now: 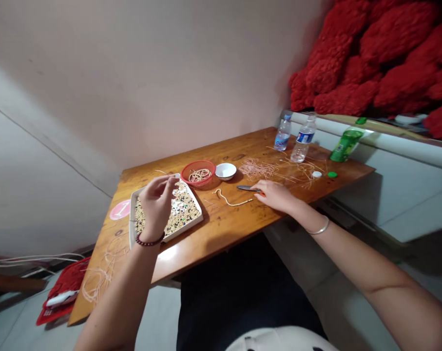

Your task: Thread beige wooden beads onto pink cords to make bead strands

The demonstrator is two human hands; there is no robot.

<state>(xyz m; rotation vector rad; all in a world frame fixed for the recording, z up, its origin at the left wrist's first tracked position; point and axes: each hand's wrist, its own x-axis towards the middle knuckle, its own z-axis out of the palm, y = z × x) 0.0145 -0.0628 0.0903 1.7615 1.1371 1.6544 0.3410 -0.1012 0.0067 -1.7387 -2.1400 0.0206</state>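
Note:
Over the shallow white tray (186,226) of small beige, black and white beads, my left hand (155,204) is raised with thumb and fingertips pinched together. A thin pale strand shows near those fingertips, but what they hold is too small to make out. My right hand (275,196) is closed over the orange handle of a pair of scissors (245,187), which lies on the table with its dark blades pointing left. Between the hands, a strand of beige beads (230,202) curves on the wood.
A red basket (183,179) holds beaded strands, beside a white bowl (225,171). Pink cords (257,169) lie behind my right hand. Two clear bottles (298,153), a green bottle (344,146) and loose caps (332,174) stand or lie to the right. More cords (96,282) are at left.

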